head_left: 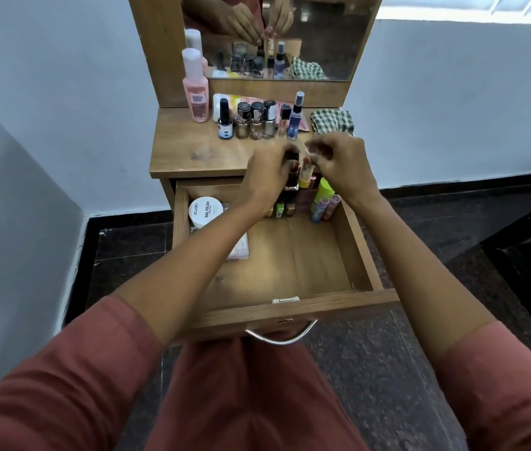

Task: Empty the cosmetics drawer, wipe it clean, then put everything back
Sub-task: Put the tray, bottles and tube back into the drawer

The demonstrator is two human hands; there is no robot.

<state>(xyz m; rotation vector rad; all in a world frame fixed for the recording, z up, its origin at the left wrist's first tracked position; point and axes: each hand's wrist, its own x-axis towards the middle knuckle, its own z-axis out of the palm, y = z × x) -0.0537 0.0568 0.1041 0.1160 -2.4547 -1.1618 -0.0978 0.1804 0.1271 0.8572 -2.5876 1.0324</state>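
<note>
**Open drawer [356,242], a bottle in each hand**

The left hand [270,172] curls its fingers round a dark bottle [292,177]. The right hand [342,164] pinches a pale bottle [307,169]. Both are above the drawer's back, which holds a white jar [205,211] and tubes [324,203]. More bottles [257,122] stand on the tabletop [189,151].

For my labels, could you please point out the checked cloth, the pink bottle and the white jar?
checked cloth [331,121]: head view, its middle.
pink bottle [196,98]: head view, its label.
white jar [205,210]: head view, its lid.
</note>
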